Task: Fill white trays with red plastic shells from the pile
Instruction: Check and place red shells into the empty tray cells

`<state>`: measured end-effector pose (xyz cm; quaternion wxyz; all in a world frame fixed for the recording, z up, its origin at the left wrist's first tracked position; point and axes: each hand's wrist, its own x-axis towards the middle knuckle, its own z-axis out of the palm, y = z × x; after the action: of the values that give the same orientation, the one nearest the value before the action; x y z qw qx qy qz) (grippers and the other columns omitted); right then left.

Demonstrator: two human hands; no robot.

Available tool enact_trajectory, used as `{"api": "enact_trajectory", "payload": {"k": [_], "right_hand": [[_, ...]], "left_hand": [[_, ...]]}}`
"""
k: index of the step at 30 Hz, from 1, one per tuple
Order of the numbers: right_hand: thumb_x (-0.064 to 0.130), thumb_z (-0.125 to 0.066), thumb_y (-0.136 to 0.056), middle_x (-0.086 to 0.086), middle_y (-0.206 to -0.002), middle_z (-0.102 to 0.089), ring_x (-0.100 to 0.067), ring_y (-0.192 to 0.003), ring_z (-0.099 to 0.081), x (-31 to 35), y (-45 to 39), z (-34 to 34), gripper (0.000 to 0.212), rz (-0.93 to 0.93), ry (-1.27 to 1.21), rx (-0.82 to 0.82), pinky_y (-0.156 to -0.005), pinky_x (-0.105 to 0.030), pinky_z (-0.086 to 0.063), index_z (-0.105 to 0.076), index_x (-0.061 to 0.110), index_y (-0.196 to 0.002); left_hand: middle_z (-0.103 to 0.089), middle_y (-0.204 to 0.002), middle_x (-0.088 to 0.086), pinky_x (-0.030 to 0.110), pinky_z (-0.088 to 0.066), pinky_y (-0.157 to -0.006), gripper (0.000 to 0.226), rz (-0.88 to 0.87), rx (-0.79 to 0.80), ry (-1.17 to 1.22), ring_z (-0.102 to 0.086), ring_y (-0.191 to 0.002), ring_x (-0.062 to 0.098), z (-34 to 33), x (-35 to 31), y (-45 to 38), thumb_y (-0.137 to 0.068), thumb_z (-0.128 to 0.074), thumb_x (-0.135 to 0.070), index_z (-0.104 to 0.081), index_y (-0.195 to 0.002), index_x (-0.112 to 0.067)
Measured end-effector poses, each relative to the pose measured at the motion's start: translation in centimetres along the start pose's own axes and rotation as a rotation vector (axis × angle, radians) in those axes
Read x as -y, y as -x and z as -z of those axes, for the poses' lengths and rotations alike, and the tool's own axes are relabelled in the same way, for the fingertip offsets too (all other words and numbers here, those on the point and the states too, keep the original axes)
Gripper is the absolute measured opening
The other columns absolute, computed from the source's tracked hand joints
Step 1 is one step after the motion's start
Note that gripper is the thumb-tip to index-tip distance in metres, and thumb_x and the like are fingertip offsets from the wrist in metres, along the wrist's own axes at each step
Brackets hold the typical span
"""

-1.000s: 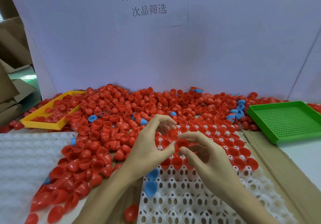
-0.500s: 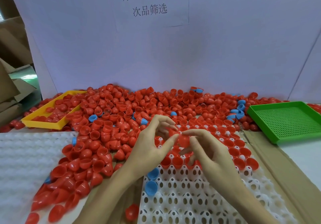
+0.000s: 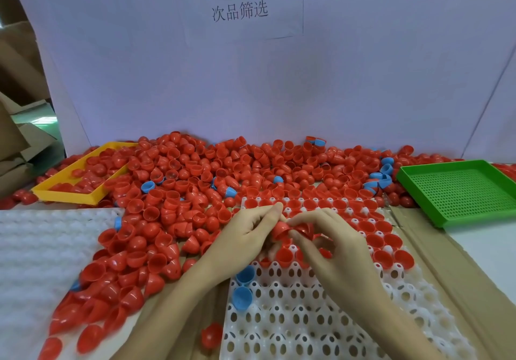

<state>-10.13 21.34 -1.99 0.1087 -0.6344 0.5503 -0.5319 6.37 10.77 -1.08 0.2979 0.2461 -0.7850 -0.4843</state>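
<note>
Red plastic shells (image 3: 195,192) lie heaped along the tabletop's far edge. Your left hand (image 3: 245,237) and right hand (image 3: 335,250) each pinch one red shell (image 3: 282,230) together over the white perforated tray (image 3: 307,317), its far rows filled.

Bright, even light — wide-angle bowing, slight blur at edges.

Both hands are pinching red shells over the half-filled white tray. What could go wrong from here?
1. The left hand and right hand pinch red shells that look nested together; pulling them apart might flick one away.
2. Two blue shells sit at the white tray's left edge, and more lie in the pile, so a wrong colour may get seated.
3. The forearms hang low over the tray and could knock seated shells out.
</note>
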Motion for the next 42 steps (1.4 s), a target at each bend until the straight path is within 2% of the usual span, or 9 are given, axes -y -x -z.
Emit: {"api": "enact_trajectory", "payload": {"k": [6,10,20,24,27,30,33,38,42], "right_hand": [[0.023,-0.077,-0.091,0.01,-0.1,-0.073,-0.014,-0.087,-0.075,0.3,0.1,0.1,0.019,-0.128,-0.107,0.206,-0.07,-0.024,-0.06,-0.066,0.031,-0.104],[0.041,-0.074,-0.092,0.012,-0.108,-0.064,-0.015,-0.082,-0.067,0.5,0.1,0.1,0.009,-0.133,-0.07,0.394,-0.07,-0.022,-0.056,-0.076,0.042,-0.1],[0.042,-0.068,-0.097,0.017,-0.108,-0.056,-0.012,-0.09,-0.06,0.9,0.0,-1.5,0.026,-0.049,0.133,0.414,-0.077,-0.015,-0.05,-0.068,0.037,-0.123],[0.035,-0.071,-0.096,0.019,-0.104,-0.052,-0.001,-0.091,-0.055,0.6,0.3,-1.4,0.018,-0.029,0.205,0.466,-0.079,-0.013,-0.047,-0.071,0.037,-0.114],[0.033,-0.067,-0.1,0.02,-0.101,-0.055,-0.005,-0.089,-0.058,0.6,0.3,-1.2,0.013,-0.019,0.173,0.428,-0.075,-0.014,-0.047,-0.073,0.036,-0.111],[0.03,-0.063,-0.103,0.017,-0.101,-0.059,-0.012,-0.088,-0.063,0.3,0.2,-0.6,0.014,-0.028,0.139,0.367,-0.071,-0.017,-0.048,-0.074,0.038,-0.108],[0.03,-0.061,-0.103,0.018,-0.101,-0.061,-0.014,-0.087,-0.063,-0.1,0.0,0.1,0.016,-0.032,0.154,0.327,-0.07,-0.018,-0.048,-0.073,0.04,-0.106],[0.026,-0.062,-0.103,0.018,-0.096,-0.06,-0.012,-0.088,-0.062,-0.3,-0.1,1.0,0.017,-0.054,0.158,0.289,-0.07,-0.016,-0.048,-0.075,0.036,-0.104],[0.023,-0.062,-0.103,0.017,-0.097,-0.061,-0.009,-0.089,-0.062,-0.3,-0.2,1.3,0.017,-0.057,0.156,0.267,-0.071,-0.017,-0.049,-0.076,0.034,-0.103]], "left_hand": [[-0.065,-0.064,0.004,0.015,-0.046,-0.059,0.05,-0.023,-0.228,-0.096,-0.057,-0.052,0.005,1.0,0.6,-0.3,-0.109,-0.037,-0.051,-0.073,-0.092,-0.02],[-0.063,-0.061,0.008,0.013,-0.042,-0.055,0.05,-0.013,-0.293,-0.131,-0.051,-0.048,0.002,2.0,0.9,-0.4,-0.113,-0.037,-0.042,-0.073,-0.087,-0.017],[-0.063,-0.063,0.005,0.022,-0.044,-0.055,0.039,-0.043,-0.319,-0.305,-0.052,-0.048,0.009,2.6,1.7,-0.4,-0.112,-0.045,-0.038,-0.07,-0.087,-0.022],[-0.064,-0.101,-0.01,0.025,-0.047,-0.085,0.015,-0.07,-0.398,-0.719,-0.055,-0.096,0.008,3.6,3.3,-0.6,-0.107,-0.054,-0.03,-0.067,-0.107,-0.022],[-0.054,-0.144,-0.004,0.034,-0.037,-0.111,0.031,-0.013,-0.361,-0.919,-0.044,-0.134,0.016,4.2,4.7,-0.6,-0.107,-0.053,-0.03,-0.061,-0.135,-0.019],[-0.022,-0.171,-0.008,0.041,-0.018,-0.125,0.051,0.135,-0.165,-0.979,-0.017,-0.157,0.012,5.1,6.0,-0.7,-0.109,-0.044,-0.03,-0.038,-0.159,-0.027],[-0.023,-0.171,-0.009,0.04,-0.02,-0.124,0.054,0.233,-0.064,-1.065,-0.024,-0.154,0.014,5.6,6.5,-0.9,-0.107,-0.043,-0.03,-0.035,-0.16,-0.027],[-0.051,-0.132,-0.005,0.033,-0.045,-0.102,0.037,0.208,-0.202,-0.986,-0.052,-0.119,0.018,5.5,6.2,-1.0,-0.098,-0.055,-0.014,-0.058,-0.135,-0.017],[-0.06,-0.119,-0.004,0.033,-0.05,-0.093,0.028,0.192,-0.3,-0.902,-0.059,-0.111,0.02,5.6,5.7,-0.7,-0.1,-0.058,-0.014,-0.066,-0.126,-0.014]]}}
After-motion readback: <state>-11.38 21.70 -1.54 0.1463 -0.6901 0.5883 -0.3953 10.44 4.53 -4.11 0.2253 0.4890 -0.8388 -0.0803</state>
